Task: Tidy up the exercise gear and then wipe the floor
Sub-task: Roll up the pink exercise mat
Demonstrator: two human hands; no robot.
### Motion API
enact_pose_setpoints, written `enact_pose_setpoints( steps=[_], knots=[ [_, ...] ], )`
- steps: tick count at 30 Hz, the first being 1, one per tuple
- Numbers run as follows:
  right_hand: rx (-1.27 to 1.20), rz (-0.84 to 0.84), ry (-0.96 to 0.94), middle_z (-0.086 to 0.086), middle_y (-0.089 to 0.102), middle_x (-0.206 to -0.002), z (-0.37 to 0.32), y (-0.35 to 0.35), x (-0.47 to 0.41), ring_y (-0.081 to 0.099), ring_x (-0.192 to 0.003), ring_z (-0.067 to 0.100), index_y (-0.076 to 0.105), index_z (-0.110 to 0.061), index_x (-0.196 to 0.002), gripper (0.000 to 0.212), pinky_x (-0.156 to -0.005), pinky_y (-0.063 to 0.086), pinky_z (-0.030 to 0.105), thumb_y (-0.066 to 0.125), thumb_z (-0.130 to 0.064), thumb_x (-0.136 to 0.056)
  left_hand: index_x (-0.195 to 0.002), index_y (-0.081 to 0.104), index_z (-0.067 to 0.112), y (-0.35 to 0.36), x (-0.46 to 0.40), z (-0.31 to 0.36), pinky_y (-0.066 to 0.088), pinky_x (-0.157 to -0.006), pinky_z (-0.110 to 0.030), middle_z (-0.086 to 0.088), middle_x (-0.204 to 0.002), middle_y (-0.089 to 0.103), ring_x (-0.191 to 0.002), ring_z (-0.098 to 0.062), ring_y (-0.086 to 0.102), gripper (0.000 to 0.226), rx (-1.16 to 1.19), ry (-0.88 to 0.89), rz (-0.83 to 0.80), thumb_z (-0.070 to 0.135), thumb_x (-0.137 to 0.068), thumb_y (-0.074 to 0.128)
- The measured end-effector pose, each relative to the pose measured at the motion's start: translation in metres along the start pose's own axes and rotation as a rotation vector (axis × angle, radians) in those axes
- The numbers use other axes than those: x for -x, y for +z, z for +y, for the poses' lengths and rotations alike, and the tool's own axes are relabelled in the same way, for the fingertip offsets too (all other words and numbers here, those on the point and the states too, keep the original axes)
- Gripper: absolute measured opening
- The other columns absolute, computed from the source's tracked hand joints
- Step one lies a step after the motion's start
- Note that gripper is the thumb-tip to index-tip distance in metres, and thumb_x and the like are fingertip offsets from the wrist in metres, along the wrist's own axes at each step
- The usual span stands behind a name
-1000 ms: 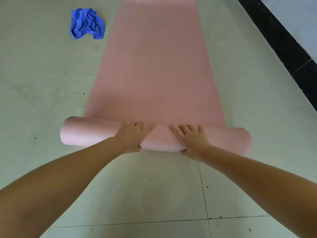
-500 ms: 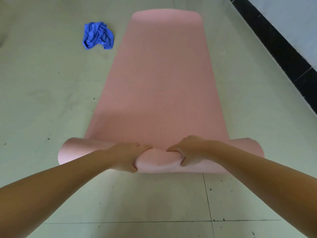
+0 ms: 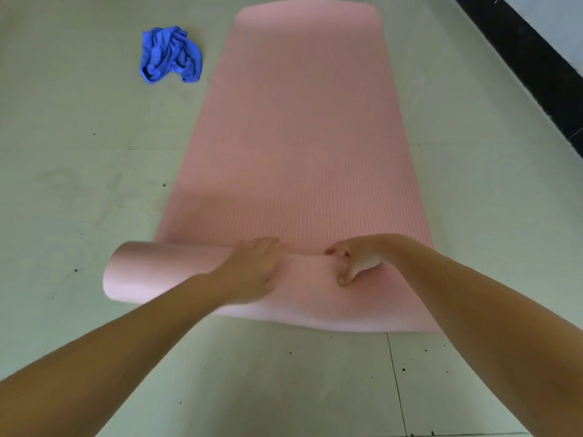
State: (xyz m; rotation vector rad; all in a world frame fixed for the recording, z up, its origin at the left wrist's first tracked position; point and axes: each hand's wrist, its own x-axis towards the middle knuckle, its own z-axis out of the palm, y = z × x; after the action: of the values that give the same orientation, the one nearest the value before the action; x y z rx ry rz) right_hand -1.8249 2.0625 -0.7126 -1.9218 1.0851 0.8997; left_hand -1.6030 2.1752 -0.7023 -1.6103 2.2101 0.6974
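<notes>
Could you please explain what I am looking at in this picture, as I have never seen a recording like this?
There is no machine here. A person wears a camera on the head, looking forward and down, so the two bare arms are their own. On the pale tiled floor lies a pink exercise mat, partly rolled up at the near end. The left hand rests on top of the roll; it is blurred, so its grip is unclear. The right hand grips the roll, thumb in front. A crumpled blue cloth lies on the floor, left of the mat's far end.
</notes>
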Motion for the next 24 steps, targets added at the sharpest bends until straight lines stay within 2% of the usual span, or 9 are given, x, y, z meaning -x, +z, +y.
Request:
enact_pose_setpoints(
  steps=[2,4,7,10,12,14,17,21,24],
  knots=[
    [-0.089,0.225,0.027,0.006,0.036,-0.149,0.014,-0.001,0.004,0.038,-0.134,0.028,0.018,-0.027,-0.151,0.088,-0.111,0.031,0.040,0.069,-0.047,-0.082,-0.147,-0.020,0.030,0.018,0.010,0.020,-0.004,-0.114,-0.054,-0.006,-0.154,-0.025,-0.144,-0.024,-0.018,0.092,-0.168,0.084,0.056,0.048,-0.089,0.049],
    [-0.093,0.437,0.077,0.008,0.036,-0.147,0.019,0.003,0.010,0.039,-0.133,0.030,0.019,-0.028,-0.150,0.079,-0.109,0.034,0.042,0.061,-0.049,-0.087,-0.133,-0.042,0.031,0.029,0.012,0.033,-0.008,-0.110,-0.063,-0.009,-0.145,-0.040,-0.140,-0.029,-0.029,0.114,-0.311,0.050,0.016,0.065,-0.080,0.053],
    [0.058,0.759,0.024,0.007,0.037,-0.147,0.010,0.030,0.022,0.039,-0.132,0.029,0.028,-0.022,-0.147,0.057,-0.109,0.029,0.041,0.042,-0.038,-0.095,-0.139,-0.035,0.029,0.019,-0.015,0.022,0.002,-0.110,-0.066,-0.012,-0.155,-0.025,-0.145,-0.031,-0.015,0.123,-0.296,-0.017,0.019,0.068,-0.072,0.061],
    [0.242,0.953,-0.156,0.013,0.049,-0.139,0.001,0.063,0.030,0.049,-0.126,0.033,0.041,-0.013,-0.139,0.072,-0.105,0.034,0.054,0.038,-0.055,-0.081,-0.148,-0.013,0.033,-0.009,-0.041,0.007,0.016,-0.110,-0.059,-0.005,-0.159,0.000,-0.145,-0.026,0.006,0.116,-0.162,-0.011,0.041,0.065,-0.068,0.065],
    [0.446,0.895,-0.126,0.018,0.047,-0.142,0.002,0.077,0.026,0.048,-0.129,0.037,0.033,-0.012,-0.142,0.099,-0.097,0.035,0.065,0.057,-0.069,-0.065,-0.148,-0.008,0.035,-0.025,-0.054,-0.003,0.016,-0.112,-0.056,-0.002,-0.159,0.002,-0.145,-0.025,0.007,0.117,-0.077,-0.010,0.002,0.065,-0.064,0.067],
    [0.497,0.783,-0.060,0.020,0.031,-0.152,0.001,0.078,0.021,0.034,-0.137,0.039,0.012,-0.015,-0.147,0.123,-0.099,0.026,0.070,0.071,-0.069,-0.055,-0.149,-0.009,0.033,-0.031,-0.057,-0.005,0.008,-0.113,-0.060,-0.002,-0.159,-0.007,-0.146,-0.024,-0.003,0.119,-0.075,-0.018,0.020,0.066,-0.064,0.067],
    [0.487,0.733,-0.009,0.016,0.004,-0.159,-0.002,0.057,0.017,0.012,-0.145,0.035,-0.016,-0.020,-0.149,0.115,-0.108,0.016,0.064,0.067,-0.054,-0.077,-0.149,-0.016,0.027,-0.017,-0.042,0.000,0.005,-0.112,-0.064,-0.010,-0.158,-0.009,-0.146,-0.027,-0.006,0.111,-0.211,-0.056,0.212,0.068,-0.075,0.056],
    [0.430,0.751,-0.083,0.007,0.041,-0.138,-0.005,0.025,0.023,0.045,-0.120,0.029,0.009,-0.025,-0.150,0.088,-0.096,0.038,0.043,0.061,-0.043,-0.082,-0.134,-0.040,0.029,0.007,-0.018,0.004,0.003,-0.109,-0.064,-0.016,-0.157,-0.014,-0.145,-0.035,-0.009,0.120,-0.368,-0.128,0.313,0.067,-0.075,0.057],
    [0.382,0.717,-0.120,0.007,0.052,-0.121,-0.011,0.019,0.032,0.054,-0.108,0.030,0.018,-0.028,-0.148,0.074,-0.088,0.042,0.037,0.056,-0.035,-0.085,-0.136,-0.038,0.026,0.004,-0.008,0.010,0.008,-0.109,-0.065,-0.019,-0.157,-0.007,-0.145,-0.038,-0.002,0.123,-0.376,-0.135,0.324,0.065,-0.074,0.061]
  ],
)
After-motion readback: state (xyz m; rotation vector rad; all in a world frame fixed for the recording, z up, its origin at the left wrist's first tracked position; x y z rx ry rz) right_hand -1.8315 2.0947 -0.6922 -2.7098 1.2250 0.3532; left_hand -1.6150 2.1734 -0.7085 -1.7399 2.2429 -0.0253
